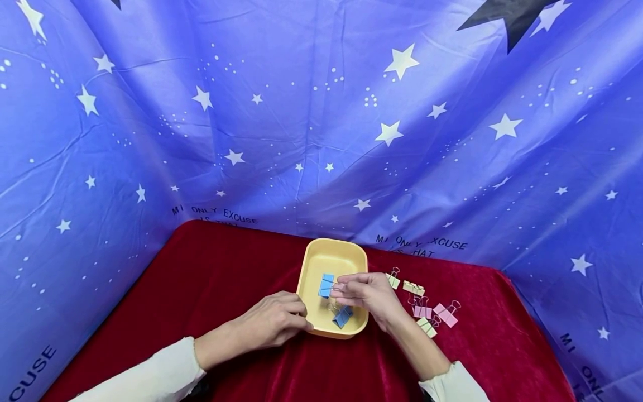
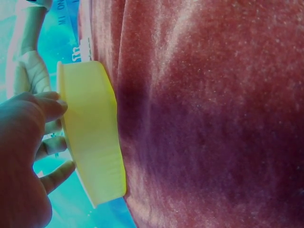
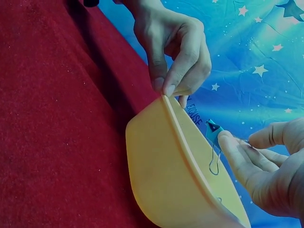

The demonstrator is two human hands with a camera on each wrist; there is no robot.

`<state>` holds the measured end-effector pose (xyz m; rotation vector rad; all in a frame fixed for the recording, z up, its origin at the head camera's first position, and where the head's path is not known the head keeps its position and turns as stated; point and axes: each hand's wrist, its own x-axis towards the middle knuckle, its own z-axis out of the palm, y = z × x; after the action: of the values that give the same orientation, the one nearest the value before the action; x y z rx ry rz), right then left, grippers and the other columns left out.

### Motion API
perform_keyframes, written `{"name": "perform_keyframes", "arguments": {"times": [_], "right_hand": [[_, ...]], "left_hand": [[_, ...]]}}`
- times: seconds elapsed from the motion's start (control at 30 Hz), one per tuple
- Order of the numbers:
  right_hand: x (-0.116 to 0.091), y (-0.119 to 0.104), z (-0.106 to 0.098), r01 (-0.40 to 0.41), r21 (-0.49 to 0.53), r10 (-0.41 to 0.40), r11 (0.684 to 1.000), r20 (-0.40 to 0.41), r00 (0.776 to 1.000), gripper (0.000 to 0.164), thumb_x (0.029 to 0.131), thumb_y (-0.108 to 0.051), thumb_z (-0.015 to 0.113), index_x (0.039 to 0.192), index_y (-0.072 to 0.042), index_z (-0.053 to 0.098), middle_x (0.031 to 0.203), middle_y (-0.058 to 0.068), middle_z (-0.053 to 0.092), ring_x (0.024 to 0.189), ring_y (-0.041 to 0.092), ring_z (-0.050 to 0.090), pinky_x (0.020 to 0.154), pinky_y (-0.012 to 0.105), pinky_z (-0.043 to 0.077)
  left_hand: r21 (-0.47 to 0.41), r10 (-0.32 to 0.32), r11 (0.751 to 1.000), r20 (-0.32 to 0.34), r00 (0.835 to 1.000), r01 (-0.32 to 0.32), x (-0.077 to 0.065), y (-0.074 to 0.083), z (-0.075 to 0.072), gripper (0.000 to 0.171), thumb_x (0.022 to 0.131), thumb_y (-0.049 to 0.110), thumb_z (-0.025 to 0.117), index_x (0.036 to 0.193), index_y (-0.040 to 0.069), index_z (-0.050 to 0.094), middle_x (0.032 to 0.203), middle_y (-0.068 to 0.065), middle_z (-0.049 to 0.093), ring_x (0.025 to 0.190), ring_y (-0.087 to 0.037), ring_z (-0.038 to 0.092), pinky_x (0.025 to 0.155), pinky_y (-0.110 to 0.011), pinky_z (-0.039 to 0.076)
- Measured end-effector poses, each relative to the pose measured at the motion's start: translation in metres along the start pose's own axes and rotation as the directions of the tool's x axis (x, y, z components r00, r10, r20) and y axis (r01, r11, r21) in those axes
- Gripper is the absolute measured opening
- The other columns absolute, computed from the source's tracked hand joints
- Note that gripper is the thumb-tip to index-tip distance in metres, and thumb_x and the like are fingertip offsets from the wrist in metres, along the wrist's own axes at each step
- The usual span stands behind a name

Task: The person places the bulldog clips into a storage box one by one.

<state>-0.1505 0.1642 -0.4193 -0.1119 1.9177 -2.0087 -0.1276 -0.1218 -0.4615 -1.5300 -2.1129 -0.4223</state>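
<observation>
A yellow rectangular box (image 1: 334,265) with rounded corners stands on the red cloth. My left hand (image 1: 273,321) pinches its near left rim between thumb and fingers, plain in the right wrist view where the left hand (image 3: 178,57) grips the rim. Over the box's inside, my right hand (image 1: 369,293) holds a light blue binder clip (image 1: 325,285) by one wire handle; its other handle hangs free in the right wrist view. A darker blue binder clip (image 1: 343,316) lies in the near end of the box. The left wrist view shows the box's outer wall (image 2: 92,133).
Right of the box lie several loose binder clips: a pink clip (image 1: 446,314), another pink clip (image 1: 422,310), and pale yellow clips (image 1: 427,328). Red velvet cloth (image 1: 211,279) covers the table. A blue star-printed curtain (image 1: 301,128) rises behind it and at both sides.
</observation>
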Motion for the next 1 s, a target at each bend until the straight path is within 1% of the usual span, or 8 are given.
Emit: {"name": "perform_keyframes", "arguments": {"times": [0.1, 0.3, 0.53, 0.77, 1.0], "right_hand": [[0.0005, 0.0001, 0.0022, -0.005, 0.007, 0.005, 1.000, 0.002, 1.000, 0.040, 0.106, 0.008, 0.059, 0.141, 0.028, 0.059, 0.121, 0.036, 0.079, 0.101, 0.022, 0.087, 0.092, 0.033, 0.068], [0.0039, 0.0023, 0.0051, -0.002, 0.005, 0.002, 1.000, 0.008, 1.000, 0.042, 0.104, 0.008, 0.058, 0.140, 0.028, 0.058, 0.124, 0.038, 0.077, 0.103, 0.022, 0.087, 0.092, 0.033, 0.068], [0.0059, 0.0016, 0.0071, -0.012, 0.018, 0.012, 1.000, 0.010, 1.000, 0.041, 0.104, 0.010, 0.057, 0.141, 0.029, 0.057, 0.125, 0.040, 0.076, 0.104, 0.023, 0.086, 0.093, 0.034, 0.068], [0.0070, 0.0017, 0.0079, -0.011, 0.016, 0.011, 1.000, 0.000, 1.000, 0.042, 0.102, 0.010, 0.057, 0.139, 0.029, 0.058, 0.126, 0.039, 0.076, 0.102, 0.022, 0.087, 0.091, 0.034, 0.069], [0.0066, 0.0020, 0.0089, -0.016, 0.008, 0.016, 1.000, -0.008, 1.000, 0.040, 0.104, 0.010, 0.056, 0.140, 0.028, 0.059, 0.126, 0.039, 0.076, 0.102, 0.024, 0.087, 0.091, 0.033, 0.069]], "left_hand": [[0.000, 0.003, 1.000, -0.003, 1.000, -0.003, -0.0001, -0.0004, 0.0003, 0.025, 0.086, 0.008, 0.092, 0.103, 0.025, 0.088, 0.091, 0.012, 0.069, 0.092, -0.009, 0.068, 0.090, -0.025, 0.057], [-0.015, -0.025, 1.000, 0.011, 1.000, 0.025, 0.0007, 0.0008, -0.0013, 0.025, 0.088, 0.008, 0.091, 0.104, 0.027, 0.088, 0.092, 0.013, 0.069, 0.093, -0.009, 0.069, 0.090, -0.026, 0.058], [0.004, 0.006, 1.000, -0.010, 1.000, -0.006, 0.0002, -0.0007, 0.0004, 0.026, 0.085, 0.007, 0.093, 0.103, 0.026, 0.088, 0.091, 0.011, 0.069, 0.092, -0.009, 0.068, 0.090, -0.027, 0.057], [0.003, -0.002, 1.000, -0.016, 1.000, 0.002, 0.0001, 0.0002, -0.0003, 0.026, 0.085, 0.007, 0.093, 0.103, 0.026, 0.088, 0.091, 0.012, 0.068, 0.092, -0.008, 0.068, 0.090, -0.027, 0.058], [-0.002, -0.008, 1.000, -0.007, 1.000, 0.008, -0.0001, 0.0003, 0.0006, 0.026, 0.085, 0.007, 0.093, 0.103, 0.026, 0.088, 0.091, 0.012, 0.069, 0.092, -0.009, 0.068, 0.089, -0.027, 0.057]]}}
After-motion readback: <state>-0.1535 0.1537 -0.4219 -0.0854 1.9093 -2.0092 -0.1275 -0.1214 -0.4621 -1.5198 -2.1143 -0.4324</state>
